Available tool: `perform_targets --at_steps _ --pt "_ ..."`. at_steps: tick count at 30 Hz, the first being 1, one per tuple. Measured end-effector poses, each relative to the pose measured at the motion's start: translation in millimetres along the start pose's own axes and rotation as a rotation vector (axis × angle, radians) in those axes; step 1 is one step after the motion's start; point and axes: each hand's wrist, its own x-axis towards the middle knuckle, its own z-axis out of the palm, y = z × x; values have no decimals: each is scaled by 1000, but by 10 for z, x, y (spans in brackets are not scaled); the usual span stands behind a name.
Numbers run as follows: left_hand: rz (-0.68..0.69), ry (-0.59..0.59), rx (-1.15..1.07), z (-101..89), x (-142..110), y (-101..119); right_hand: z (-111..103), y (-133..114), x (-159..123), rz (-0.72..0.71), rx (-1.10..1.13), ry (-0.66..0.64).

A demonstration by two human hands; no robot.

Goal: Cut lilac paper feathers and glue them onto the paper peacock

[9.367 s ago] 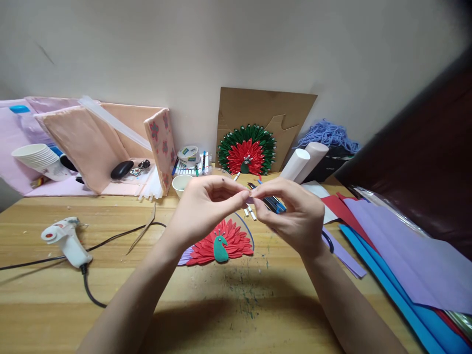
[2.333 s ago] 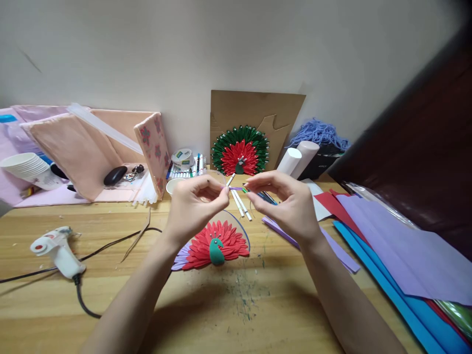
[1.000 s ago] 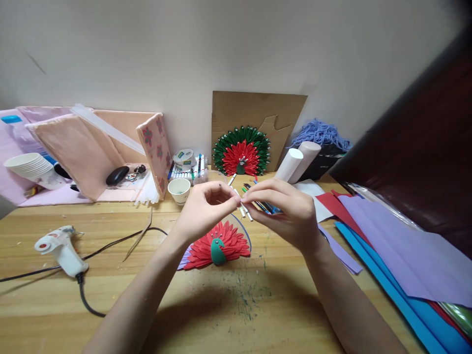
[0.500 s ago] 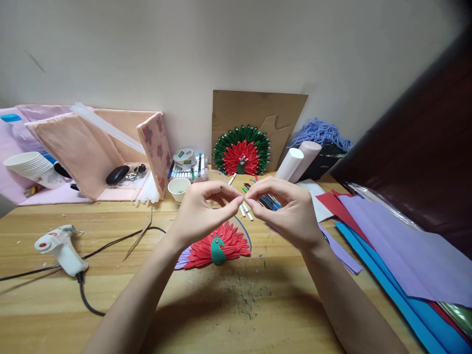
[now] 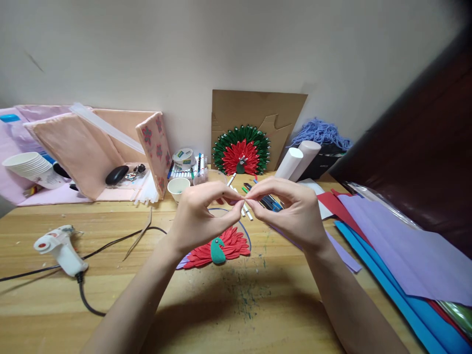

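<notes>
My left hand (image 5: 206,211) and my right hand (image 5: 289,211) meet fingertip to fingertip above the table, both pinched closed. Whatever lies between the fingertips is too small to make out. Below and behind my left hand lies a peacock craft on a round base, with red petals (image 5: 236,243), some purple ones at its left and a green bird body (image 5: 218,251). My left hand and wrist cover part of it. A finished-looking peacock (image 5: 241,150) with green and red petals leans at the back against a cardboard sheet (image 5: 254,108).
A white glue gun (image 5: 61,248) with its cord and tweezers (image 5: 138,238) lie at left. Behind are a paper cup (image 5: 179,188), markers, tape (image 5: 183,158) and a pink fabric box (image 5: 73,152). Purple (image 5: 409,246) and blue sheets (image 5: 391,280) lie at right, near white rolls (image 5: 289,163).
Both hands stay fingertip to fingertip, with my left hand turned slightly and shifted a little left. My right wrist has moved slightly right. The things on the table stay in place.
</notes>
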Motion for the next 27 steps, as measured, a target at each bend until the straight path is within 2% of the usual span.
perform_targets --at_steps 6,10,13,16,20,22,27 --pt "-41 12 28 -5 6 40 -55 -16 8 -54 -112 -7" --pt "-170 53 -6 -47 18 24 -131 35 23 -29 -156 81" --pt "-255 21 -70 -49 25 2 -140 50 31 -48 -144 39" --pt "-294 -23 -129 -13 33 3 -97 42 29 -168 -139 -64" --pt "-351 -32 -171 38 39 17 -57 28 16 -305 -167 -71" --pt "-362 -36 -197 47 38 14 -62 23 8 -263 -159 -45" --pt "-376 -42 -272 32 37 3 -79 39 0 -9 -20 25"
